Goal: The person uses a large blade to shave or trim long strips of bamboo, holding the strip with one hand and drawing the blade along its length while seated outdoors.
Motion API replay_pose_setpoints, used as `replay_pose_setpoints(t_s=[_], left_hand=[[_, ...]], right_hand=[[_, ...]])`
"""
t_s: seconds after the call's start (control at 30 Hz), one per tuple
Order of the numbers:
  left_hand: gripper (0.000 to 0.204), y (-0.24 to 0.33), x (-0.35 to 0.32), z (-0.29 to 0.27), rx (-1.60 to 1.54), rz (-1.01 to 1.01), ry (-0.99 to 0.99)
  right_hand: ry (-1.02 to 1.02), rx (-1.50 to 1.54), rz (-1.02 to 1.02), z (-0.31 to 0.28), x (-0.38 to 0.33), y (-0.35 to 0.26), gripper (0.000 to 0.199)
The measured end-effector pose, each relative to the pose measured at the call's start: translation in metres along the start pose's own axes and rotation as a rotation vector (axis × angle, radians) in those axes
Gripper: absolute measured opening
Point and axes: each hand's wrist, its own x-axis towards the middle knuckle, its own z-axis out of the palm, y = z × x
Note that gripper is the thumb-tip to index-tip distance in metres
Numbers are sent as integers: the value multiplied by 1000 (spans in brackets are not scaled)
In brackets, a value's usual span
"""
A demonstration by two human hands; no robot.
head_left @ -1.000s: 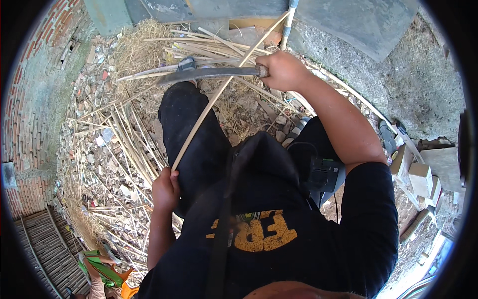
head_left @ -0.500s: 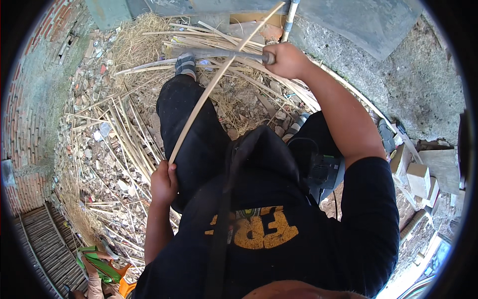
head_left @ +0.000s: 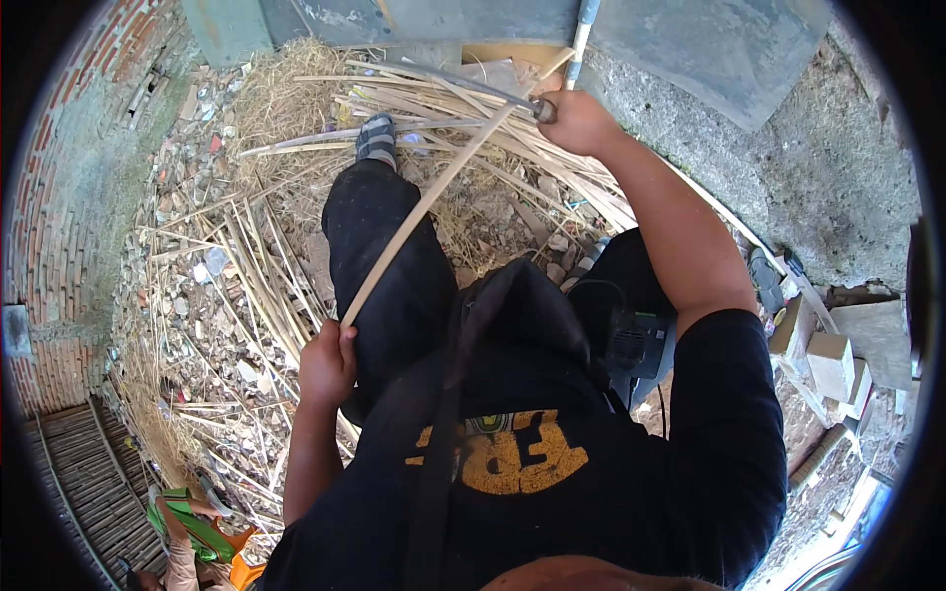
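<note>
Left hand (head_left: 327, 362) grips a long pale bamboo strip (head_left: 434, 197), right hand (head_left: 579, 122) clamps a dark-handled blade (head_left: 463, 83); split bamboo slats (head_left: 246, 266) litter the ground, cardboard boxes (head_left: 828, 360) right.

You're in a black short-sleeve tee (head_left: 552, 492) with yellow chest print, black trousers (head_left: 384, 256), grey shoe (head_left: 375, 138).

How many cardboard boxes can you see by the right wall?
2 that I can make out: one cardboard box on the rubble at far right, a smaller box just left of it. More may be hidden.
</note>
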Motion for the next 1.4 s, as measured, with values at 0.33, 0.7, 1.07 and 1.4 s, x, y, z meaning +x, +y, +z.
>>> replay_pose_setpoints(t_s=[0.33, 0.7, 1.07, 1.4], left_hand=[[37, -4, -5, 7, -141, -40, -47], [39, -8, -9, 3, -168, -6, -31], [42, 2, -2, -2, -296, -43, -100], [40, 8, -1, 4, -163, -35, -42]], right_hand=[[-23, 6, -201, 1, -13, -21, 22], [78, -66, -256, -7, -23, -26, 23], [-112, -73, -228, -2, -17, -30, 23], [-167, 152, -171, -3, -10, -30, 21]])
